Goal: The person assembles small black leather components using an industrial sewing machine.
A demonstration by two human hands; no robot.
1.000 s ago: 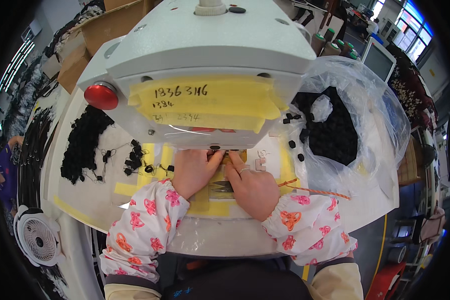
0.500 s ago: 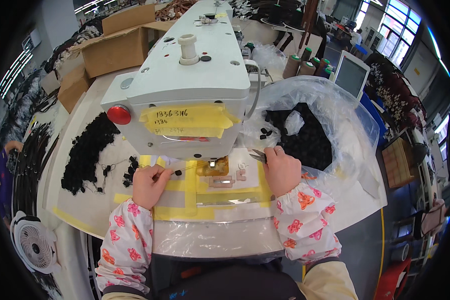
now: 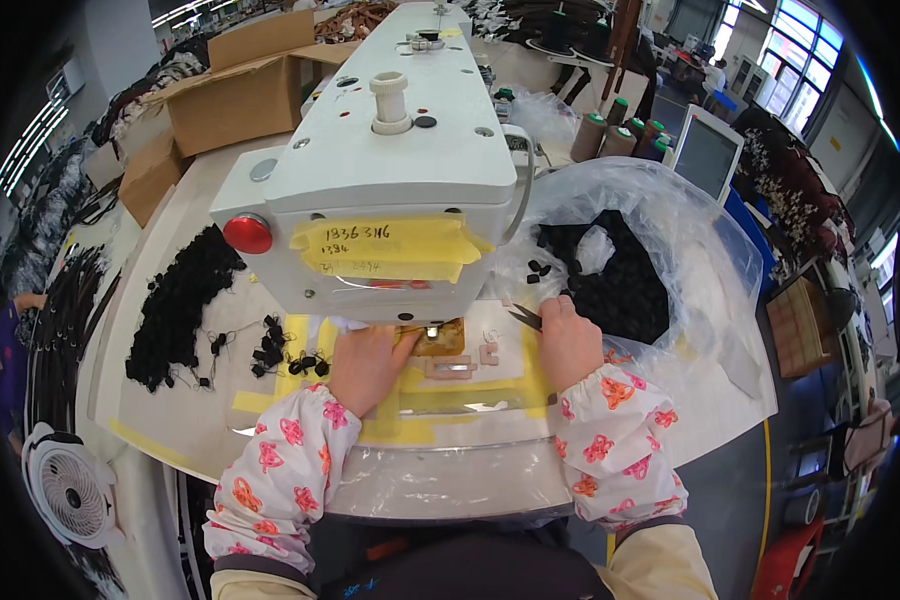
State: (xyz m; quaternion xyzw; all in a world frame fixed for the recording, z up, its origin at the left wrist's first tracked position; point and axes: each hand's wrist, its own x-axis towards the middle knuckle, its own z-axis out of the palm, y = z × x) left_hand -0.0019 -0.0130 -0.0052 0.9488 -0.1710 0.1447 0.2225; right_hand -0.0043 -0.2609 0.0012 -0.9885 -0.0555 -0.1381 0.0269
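right hand (image 3: 572, 345) holds snips (image 3: 525, 317); left hand (image 3: 362, 366) near yellowish plate (image 3: 452, 345)

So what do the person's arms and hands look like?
The left hand and right hand have no gloves. Both arms wear white sleeve covers, gathered at the wrists and printed with pink and orange figures. Near the elbows come dark bands, then cream sleeves.
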